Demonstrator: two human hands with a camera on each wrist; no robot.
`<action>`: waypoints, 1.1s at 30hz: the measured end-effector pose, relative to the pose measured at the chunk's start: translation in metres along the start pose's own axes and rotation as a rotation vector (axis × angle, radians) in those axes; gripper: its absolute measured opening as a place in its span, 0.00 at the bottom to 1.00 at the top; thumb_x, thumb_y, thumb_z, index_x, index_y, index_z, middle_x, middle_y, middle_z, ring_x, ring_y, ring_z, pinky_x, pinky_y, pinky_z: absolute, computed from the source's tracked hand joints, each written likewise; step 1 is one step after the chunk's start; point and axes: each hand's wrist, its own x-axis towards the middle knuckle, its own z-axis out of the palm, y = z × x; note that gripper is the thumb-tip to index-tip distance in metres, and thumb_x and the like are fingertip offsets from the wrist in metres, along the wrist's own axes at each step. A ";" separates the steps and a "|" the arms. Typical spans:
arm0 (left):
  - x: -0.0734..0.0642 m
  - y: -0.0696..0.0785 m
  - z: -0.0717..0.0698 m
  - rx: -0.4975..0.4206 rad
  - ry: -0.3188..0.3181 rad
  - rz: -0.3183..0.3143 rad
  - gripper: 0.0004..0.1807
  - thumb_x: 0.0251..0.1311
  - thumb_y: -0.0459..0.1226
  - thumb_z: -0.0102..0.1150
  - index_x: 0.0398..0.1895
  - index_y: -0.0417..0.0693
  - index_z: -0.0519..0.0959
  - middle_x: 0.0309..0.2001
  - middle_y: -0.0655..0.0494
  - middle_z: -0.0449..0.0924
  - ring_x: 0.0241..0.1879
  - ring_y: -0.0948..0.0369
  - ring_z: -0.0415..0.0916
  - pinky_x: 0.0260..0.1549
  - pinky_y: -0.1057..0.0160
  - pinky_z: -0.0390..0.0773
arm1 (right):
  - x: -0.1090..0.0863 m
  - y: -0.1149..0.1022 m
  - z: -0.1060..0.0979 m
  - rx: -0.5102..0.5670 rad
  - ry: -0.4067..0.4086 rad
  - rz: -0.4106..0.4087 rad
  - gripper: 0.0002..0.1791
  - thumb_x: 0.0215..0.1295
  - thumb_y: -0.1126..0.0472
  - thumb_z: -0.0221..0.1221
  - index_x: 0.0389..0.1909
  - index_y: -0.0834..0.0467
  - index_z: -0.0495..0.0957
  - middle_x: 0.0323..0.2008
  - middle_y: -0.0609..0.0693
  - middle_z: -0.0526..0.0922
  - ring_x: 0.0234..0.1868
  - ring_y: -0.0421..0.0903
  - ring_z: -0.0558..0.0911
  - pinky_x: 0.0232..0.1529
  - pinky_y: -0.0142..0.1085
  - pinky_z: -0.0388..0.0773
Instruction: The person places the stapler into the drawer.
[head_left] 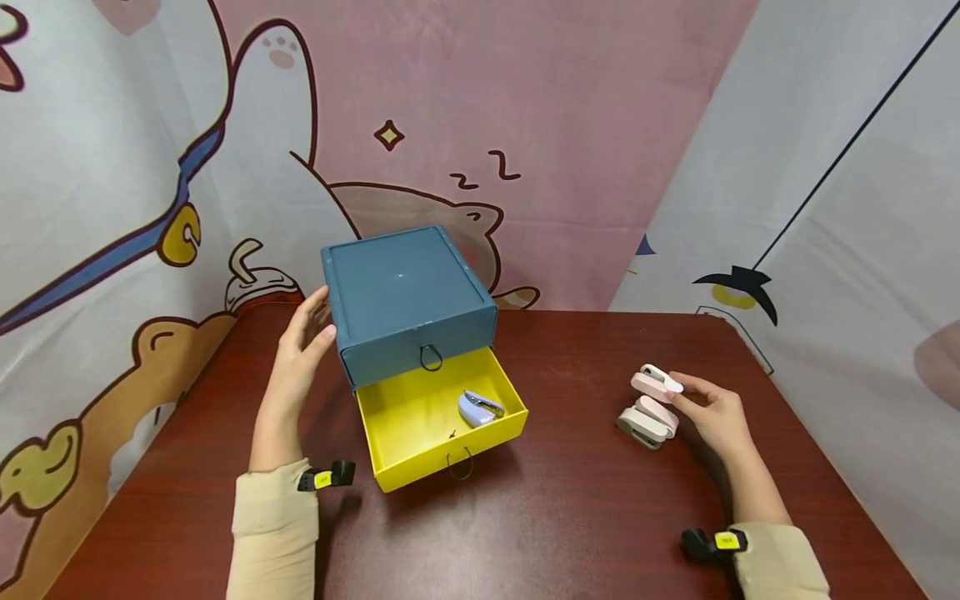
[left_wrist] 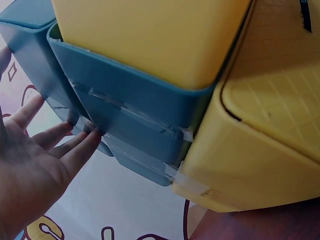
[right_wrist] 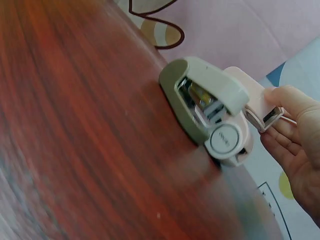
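My right hand [head_left: 712, 417] pinches a small pink-and-white stapler [head_left: 654, 385] at the right of the table. Right beside it are a second pink stapler [head_left: 658, 412] and a grey-white stapler [head_left: 641, 428]; the right wrist view shows the latter as grey-green [right_wrist: 215, 85], its metal inside visible. With fingers extended, my left hand [head_left: 288, 375] touches the left side of a blue drawer box [head_left: 408, 287]. Below the blue drawer, a yellow drawer [head_left: 405, 425] is pulled out, and a lavender stapler [head_left: 477, 410] lies inside near its right front corner.
A dark red-brown wooden table [head_left: 570, 500] carries everything. Black loop pulls hang on both drawer fronts, such as the blue drawer's loop [head_left: 431, 357]. Behind the table hangs a printed cartoon cloth [head_left: 570, 150]. Clear tape [left_wrist: 145, 120] runs along the box's side.
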 end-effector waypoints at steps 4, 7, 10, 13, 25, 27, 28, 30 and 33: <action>0.000 -0.001 0.000 -0.005 -0.001 0.003 0.30 0.68 0.34 0.48 0.74 0.51 0.58 0.69 0.48 0.60 0.68 0.52 0.56 0.64 0.48 0.56 | -0.002 -0.010 0.001 0.002 0.032 -0.034 0.22 0.62 0.57 0.65 0.54 0.63 0.79 0.40 0.39 0.81 0.38 0.28 0.75 0.34 0.20 0.70; 0.000 -0.001 0.000 -0.005 -0.001 0.004 0.30 0.68 0.34 0.48 0.74 0.51 0.58 0.69 0.48 0.60 0.68 0.52 0.56 0.64 0.48 0.56 | -0.003 -0.019 0.002 0.002 0.051 -0.062 0.20 0.61 0.58 0.65 0.53 0.63 0.80 0.39 0.37 0.80 0.37 0.28 0.75 0.33 0.20 0.70; 0.000 -0.001 0.000 -0.004 0.001 0.003 0.30 0.68 0.34 0.48 0.74 0.51 0.58 0.69 0.48 0.60 0.68 0.52 0.56 0.63 0.48 0.56 | -0.003 -0.029 0.003 0.012 0.061 -0.093 0.19 0.60 0.61 0.66 0.52 0.63 0.81 0.36 0.37 0.80 0.34 0.29 0.76 0.31 0.20 0.71; 0.000 -0.001 0.000 -0.006 0.002 0.002 0.30 0.68 0.34 0.48 0.73 0.51 0.58 0.69 0.48 0.60 0.68 0.52 0.56 0.63 0.49 0.57 | -0.004 -0.040 0.005 0.042 0.061 -0.119 0.19 0.59 0.63 0.66 0.52 0.63 0.81 0.35 0.36 0.81 0.33 0.31 0.77 0.30 0.21 0.71; 0.000 -0.001 0.000 -0.009 -0.001 0.000 0.30 0.68 0.34 0.48 0.74 0.51 0.58 0.69 0.48 0.60 0.68 0.52 0.56 0.63 0.50 0.57 | -0.016 -0.116 0.019 0.219 0.038 -0.221 0.18 0.53 0.75 0.66 0.48 0.69 0.81 0.39 0.45 0.84 0.29 0.34 0.78 0.24 0.25 0.74; 0.000 -0.001 0.000 -0.011 -0.002 0.002 0.30 0.68 0.34 0.48 0.74 0.50 0.58 0.69 0.48 0.60 0.68 0.51 0.56 0.63 0.50 0.57 | -0.021 -0.136 0.020 0.240 0.029 -0.234 0.18 0.53 0.77 0.65 0.47 0.71 0.80 0.41 0.51 0.83 0.30 0.35 0.78 0.24 0.25 0.74; 0.001 -0.001 0.000 -0.013 -0.002 0.003 0.30 0.68 0.34 0.48 0.73 0.50 0.58 0.69 0.48 0.60 0.68 0.51 0.56 0.63 0.51 0.57 | -0.024 -0.146 0.021 0.245 0.027 -0.237 0.17 0.53 0.78 0.64 0.46 0.72 0.80 0.41 0.53 0.83 0.31 0.35 0.78 0.25 0.26 0.75; 0.001 -0.001 0.000 -0.013 -0.002 0.004 0.30 0.68 0.34 0.48 0.73 0.50 0.58 0.69 0.48 0.60 0.67 0.51 0.56 0.63 0.52 0.58 | -0.028 -0.161 0.023 0.252 0.027 -0.248 0.17 0.52 0.79 0.64 0.45 0.72 0.80 0.42 0.58 0.83 0.32 0.35 0.78 0.25 0.25 0.73; 0.001 -0.001 -0.001 -0.016 -0.004 0.004 0.30 0.68 0.34 0.48 0.73 0.50 0.58 0.69 0.47 0.60 0.68 0.51 0.56 0.63 0.53 0.58 | -0.032 -0.178 0.027 0.267 0.020 -0.284 0.17 0.50 0.80 0.64 0.44 0.73 0.81 0.43 0.63 0.82 0.34 0.35 0.77 0.25 0.24 0.71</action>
